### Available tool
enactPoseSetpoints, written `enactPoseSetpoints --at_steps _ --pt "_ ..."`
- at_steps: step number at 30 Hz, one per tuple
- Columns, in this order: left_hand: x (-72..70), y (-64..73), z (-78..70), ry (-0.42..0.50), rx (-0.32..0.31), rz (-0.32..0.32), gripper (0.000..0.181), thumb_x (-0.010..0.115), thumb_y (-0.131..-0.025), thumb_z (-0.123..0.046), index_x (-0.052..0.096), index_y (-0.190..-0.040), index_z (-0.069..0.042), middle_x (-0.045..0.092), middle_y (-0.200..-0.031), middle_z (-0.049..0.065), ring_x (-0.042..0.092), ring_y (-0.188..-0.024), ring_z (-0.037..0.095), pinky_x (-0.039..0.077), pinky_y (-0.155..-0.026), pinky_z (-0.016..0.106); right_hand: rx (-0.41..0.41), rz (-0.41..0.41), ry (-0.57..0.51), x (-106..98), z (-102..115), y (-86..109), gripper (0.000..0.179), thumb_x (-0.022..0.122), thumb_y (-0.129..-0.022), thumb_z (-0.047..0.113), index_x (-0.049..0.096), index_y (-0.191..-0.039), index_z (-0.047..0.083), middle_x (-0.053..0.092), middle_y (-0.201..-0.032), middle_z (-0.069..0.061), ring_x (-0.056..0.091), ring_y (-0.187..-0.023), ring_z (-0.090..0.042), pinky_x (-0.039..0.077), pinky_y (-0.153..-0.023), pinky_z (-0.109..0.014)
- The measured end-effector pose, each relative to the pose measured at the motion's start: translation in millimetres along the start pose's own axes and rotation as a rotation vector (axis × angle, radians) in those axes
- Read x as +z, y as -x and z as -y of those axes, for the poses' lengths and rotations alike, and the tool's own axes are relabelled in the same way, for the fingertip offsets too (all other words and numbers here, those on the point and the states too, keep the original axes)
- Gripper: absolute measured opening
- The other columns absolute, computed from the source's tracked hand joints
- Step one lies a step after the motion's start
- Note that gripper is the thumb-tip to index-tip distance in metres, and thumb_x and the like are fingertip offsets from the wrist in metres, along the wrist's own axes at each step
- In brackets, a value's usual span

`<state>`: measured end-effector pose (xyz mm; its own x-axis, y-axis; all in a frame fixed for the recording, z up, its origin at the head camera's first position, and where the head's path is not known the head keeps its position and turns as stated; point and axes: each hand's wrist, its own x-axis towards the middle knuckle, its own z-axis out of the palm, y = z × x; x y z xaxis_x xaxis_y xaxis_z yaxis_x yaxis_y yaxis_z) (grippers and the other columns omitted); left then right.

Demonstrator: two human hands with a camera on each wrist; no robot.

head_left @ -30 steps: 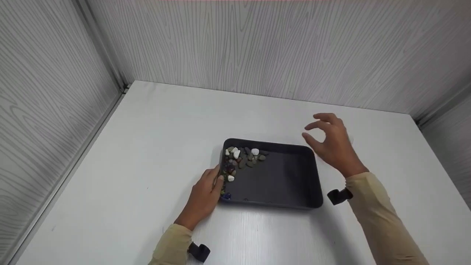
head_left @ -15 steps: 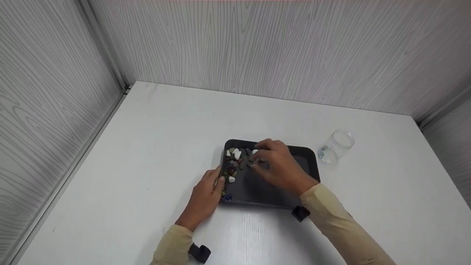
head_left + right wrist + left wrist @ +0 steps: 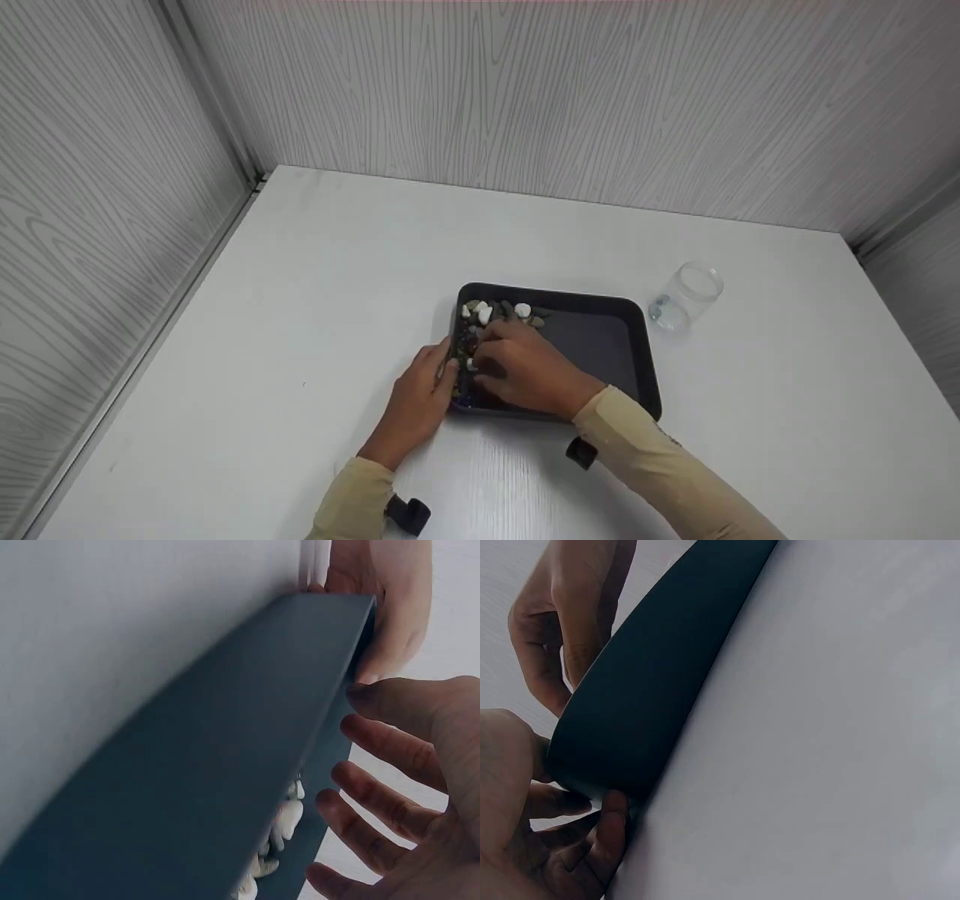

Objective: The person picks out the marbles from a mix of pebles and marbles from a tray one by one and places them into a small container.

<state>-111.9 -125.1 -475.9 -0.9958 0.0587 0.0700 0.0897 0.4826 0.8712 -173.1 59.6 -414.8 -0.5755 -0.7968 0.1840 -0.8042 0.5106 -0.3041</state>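
Note:
A dark rectangular tray lies on the table, with small stones gathered along its left side and far left corner. Among them are white pebbles, greyish-brown ones and a few dark red and blue pieces. My left hand grips the tray's left wall, thumb at the rim and fingers outside. Inside the tray, my right hand reaches over the stones near the left side, hiding some. The right wrist view shows its fingers spread and gently bent, with nothing between them, above the tray wall.
To the right of the tray, a clear jar lies tilted on its side with a few bluish pieces in it. The white table meets a grey wood-patterned panel at the back, with another on the left.
My right hand has come from beside the jar leftward into the tray, then moved further left and nearer over the stones. The jar is uncovered. My left hand stays on the tray.

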Motion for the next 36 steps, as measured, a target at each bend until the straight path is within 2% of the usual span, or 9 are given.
enactPoseSetpoints --at_steps 7,12,23,30,36 --pt "-0.2 0.8 0.2 -0.009 0.010 -0.010 0.051 0.043 -0.111 -0.024 0.038 -0.153 0.004 0.052 -0.141 0.017 0.055 -0.126 0.028 0.044 -0.106 0.048 0.010 0.089 -0.005 7 5 -2.8 0.016 0.080 -0.088 0.014 0.078 -0.101 0.006 0.064 -0.108 -0.005 0.061 -0.099 -0.019 0.053 -0.089 -0.036" --pt "0.3 0.9 0.8 -0.017 0.018 -0.011 0.050 0.043 -0.111 -0.023 0.039 -0.152 0.004 0.052 -0.141 0.018 0.052 -0.131 0.030 0.042 -0.108 0.049 -0.010 0.112 -0.006 11 6 -4.9 0.017 0.081 -0.087 0.015 0.079 -0.102 0.006 0.065 -0.108 -0.005 0.061 -0.097 -0.018 0.052 -0.089 -0.038" --pt "1.4 -0.7 1.4 -0.035 0.019 -0.024 0.049 0.044 -0.110 -0.022 0.041 -0.151 0.004 0.053 -0.140 0.018 0.051 -0.132 0.031 0.041 -0.109 0.050 -0.005 0.131 0.015 11 7 -5.0 0.018 0.082 -0.086 0.015 0.080 -0.103 0.009 0.061 -0.118 -0.009 0.056 -0.108 -0.026 0.048 -0.098 -0.047" --pt "1.2 -1.2 1.1 -0.033 0.026 -0.024 0.050 0.043 -0.110 -0.023 0.040 -0.152 0.004 0.053 -0.140 0.017 0.051 -0.133 0.031 0.041 -0.108 0.050 0.012 0.161 0.065 10 8 -6.8 0.013 0.082 -0.087 0.019 0.082 -0.099 0.014 0.057 -0.126 -0.010 0.049 -0.118 -0.031 0.036 -0.105 -0.061" --pt "1.4 -1.4 1.3 -0.045 0.024 -0.024 0.050 0.043 -0.111 -0.023 0.040 -0.153 0.003 0.053 -0.140 0.018 0.051 -0.132 0.032 0.041 -0.108 0.051 0.011 0.184 0.105 10 9 -7.5 0.014 0.082 -0.086 0.018 0.082 -0.098 0.013 0.057 -0.131 -0.012 0.047 -0.122 -0.033 0.035 -0.105 -0.064"
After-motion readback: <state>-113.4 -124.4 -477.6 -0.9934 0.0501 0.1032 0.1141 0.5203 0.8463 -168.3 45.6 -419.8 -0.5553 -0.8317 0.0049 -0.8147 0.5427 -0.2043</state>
